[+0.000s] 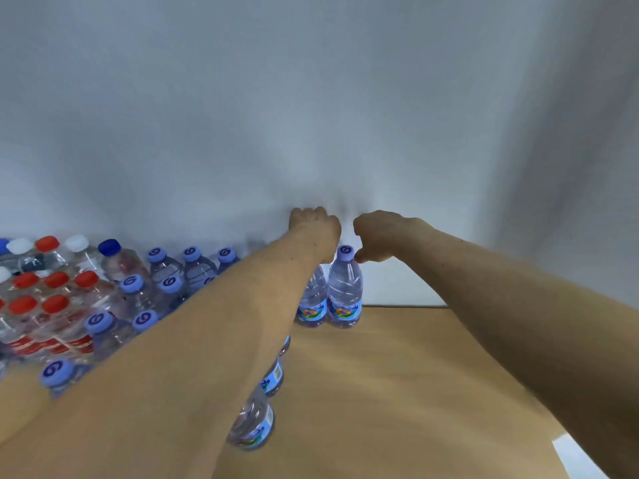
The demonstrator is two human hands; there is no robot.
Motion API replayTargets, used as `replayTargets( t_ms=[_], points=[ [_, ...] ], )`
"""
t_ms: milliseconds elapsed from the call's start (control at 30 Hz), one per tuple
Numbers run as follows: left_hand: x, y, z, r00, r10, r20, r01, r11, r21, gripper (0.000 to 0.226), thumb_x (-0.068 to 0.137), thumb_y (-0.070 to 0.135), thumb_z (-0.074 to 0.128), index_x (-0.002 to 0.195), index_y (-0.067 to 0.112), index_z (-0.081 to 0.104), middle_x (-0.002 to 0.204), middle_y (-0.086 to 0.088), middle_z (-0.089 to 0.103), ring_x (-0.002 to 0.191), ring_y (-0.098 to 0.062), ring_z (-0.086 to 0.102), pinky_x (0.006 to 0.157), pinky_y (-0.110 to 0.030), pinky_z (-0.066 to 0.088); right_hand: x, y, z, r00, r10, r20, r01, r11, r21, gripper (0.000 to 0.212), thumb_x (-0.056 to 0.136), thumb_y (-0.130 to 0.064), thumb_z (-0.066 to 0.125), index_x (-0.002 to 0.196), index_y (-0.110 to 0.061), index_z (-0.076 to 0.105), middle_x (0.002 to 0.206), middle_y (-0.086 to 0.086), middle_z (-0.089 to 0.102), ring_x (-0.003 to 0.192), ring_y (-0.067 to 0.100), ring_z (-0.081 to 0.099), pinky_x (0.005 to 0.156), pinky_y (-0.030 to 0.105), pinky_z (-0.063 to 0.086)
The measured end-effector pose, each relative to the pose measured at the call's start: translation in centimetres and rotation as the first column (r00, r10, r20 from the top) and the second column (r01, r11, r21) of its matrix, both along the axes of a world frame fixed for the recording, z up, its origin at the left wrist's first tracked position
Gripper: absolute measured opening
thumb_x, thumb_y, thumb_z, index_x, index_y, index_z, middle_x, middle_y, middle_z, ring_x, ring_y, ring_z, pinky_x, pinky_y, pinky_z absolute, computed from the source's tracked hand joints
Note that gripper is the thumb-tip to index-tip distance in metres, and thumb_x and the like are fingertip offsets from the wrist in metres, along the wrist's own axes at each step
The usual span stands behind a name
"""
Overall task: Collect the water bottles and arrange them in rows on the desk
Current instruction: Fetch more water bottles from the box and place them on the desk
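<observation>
Two clear water bottles with lilac caps stand side by side at the desk's far edge, against the wall. My left hand [316, 229] is curled over the top of the left bottle [313, 299] and hides its cap. My right hand [377, 236] hovers just right of the right bottle [345, 292]. Its fingers are loosely curled, and a fingertip touches the side of the bottle's cap [344, 252] without closing round it. Several more lilac-capped bottles [166, 271] stand in rows at the left, partly hidden by my left forearm.
Shrink-wrapped packs of red-capped bottles [55, 305] and some white- and blue-capped ones [79, 245] fill the far left. Two more bottles [254, 423] stand under my left forearm. The wooden desk [397, 375] runs to the white wall, and its right corner shows at the lower right.
</observation>
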State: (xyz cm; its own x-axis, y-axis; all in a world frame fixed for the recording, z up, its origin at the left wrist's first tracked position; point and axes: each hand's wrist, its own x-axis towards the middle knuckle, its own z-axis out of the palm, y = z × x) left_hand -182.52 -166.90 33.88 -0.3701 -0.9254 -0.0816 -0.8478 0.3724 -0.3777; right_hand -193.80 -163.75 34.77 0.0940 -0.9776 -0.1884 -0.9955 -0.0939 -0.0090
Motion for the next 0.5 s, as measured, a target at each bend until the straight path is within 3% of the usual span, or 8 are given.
replayTargets(
  t_ms=[67,167,267,400,500],
  points=[
    [-1.8,1.2,2.5,0.999,-0.03,0.014,0.031,0.999,-0.02,0.04,0.09,0.033,0.061,0.126,0.017,0.052,0.127,-0.007,0.05,0.119,-0.025,0.05,0.095,-0.033,0.035,-1.3,1.4,1.9,1.0,-0.013,-0.007,0.013,0.999,-0.038,0.044,0.09,-0.031,0.062,0.127,-0.008,0.052,0.121,0.008,0.06,0.109,0.027,0.058,0.078,0.029,0.043],
    [-5.1,3.3,6.3,0.998,-0.066,0.017,0.067,0.997,-0.04,0.029,0.091,0.03,0.06,0.118,0.019,0.055,0.117,-0.004,0.052,0.114,-0.024,0.052,0.092,-0.033,0.034,-3.8,4.1,5.1,0.998,-0.062,-0.015,0.06,0.993,-0.101,0.038,0.091,-0.027,0.061,0.123,-0.008,0.053,0.118,0.007,0.06,0.106,0.026,0.059,0.073,0.029,0.042],
    [-8.6,5.7,9.9,0.994,-0.109,0.007,0.109,0.992,-0.058,0.017,0.091,0.031,0.061,0.1,0.02,0.05,0.102,-0.003,0.047,0.096,-0.024,0.049,0.085,-0.033,0.032,-6.8,7.2,8.3,0.99,-0.132,-0.044,0.123,0.979,-0.163,0.035,0.091,-0.027,0.061,0.12,-0.008,0.055,0.116,0.006,0.061,0.103,0.026,0.06,0.071,0.028,0.042],
    [-13.2,9.0,14.5,0.974,-0.224,-0.02,0.22,0.967,-0.129,0.026,0.09,0.03,0.061,0.078,0.016,0.043,0.096,-0.002,0.046,0.087,-0.023,0.044,0.082,-0.032,0.032,-10.9,11.5,12.8,0.959,-0.267,-0.095,0.236,0.938,-0.252,0.027,0.09,-0.028,0.062,0.109,-0.009,0.057,0.107,0.005,0.061,0.091,0.024,0.057,0.071,0.028,0.042],
    [-16.3,11.7,17.7,0.931,-0.364,-0.04,0.35,0.916,-0.196,0.023,0.09,0.03,0.063,0.086,0.017,0.045,0.096,-0.003,0.045,0.09,-0.025,0.046,0.084,-0.032,0.033,-13.4,15.0,15.8,0.923,-0.364,-0.122,0.311,0.896,-0.317,0.02,0.09,-0.029,0.063,0.098,-0.012,0.056,0.104,0.005,0.061,0.085,0.024,0.053,0.071,0.028,0.041]
  ],
)
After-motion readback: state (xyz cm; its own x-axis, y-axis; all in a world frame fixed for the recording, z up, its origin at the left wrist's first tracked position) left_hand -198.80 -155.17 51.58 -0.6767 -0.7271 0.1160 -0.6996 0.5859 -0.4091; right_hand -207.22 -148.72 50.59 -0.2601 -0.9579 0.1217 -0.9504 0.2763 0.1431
